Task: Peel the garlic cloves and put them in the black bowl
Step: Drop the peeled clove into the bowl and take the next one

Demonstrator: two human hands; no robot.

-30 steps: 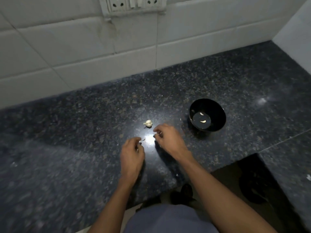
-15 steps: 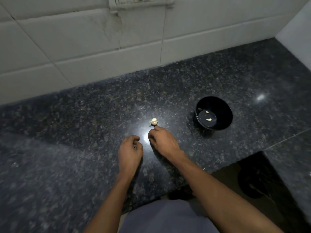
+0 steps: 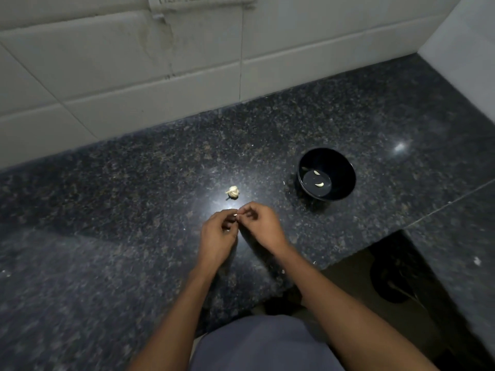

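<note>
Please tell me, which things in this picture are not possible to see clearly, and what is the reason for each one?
Head view only:
- Clove pinched between left hand and right hand: too small, fingers cover it; peeled or not is unclear.
- Garlic bulb: too small to count remaining cloves.
- Black bowl: two pale cloves show; a darker bit by its wall is unclear.
- Wall socket: cut off by the top edge.

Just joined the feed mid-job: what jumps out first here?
Both hands meet at the middle of the dark counter, the left hand and right hand pinching a small clove between their fingertips. Just beyond them lies a pale garlic piece in the light's glare. To the right stands the black bowl, two cloves inside.
</note>
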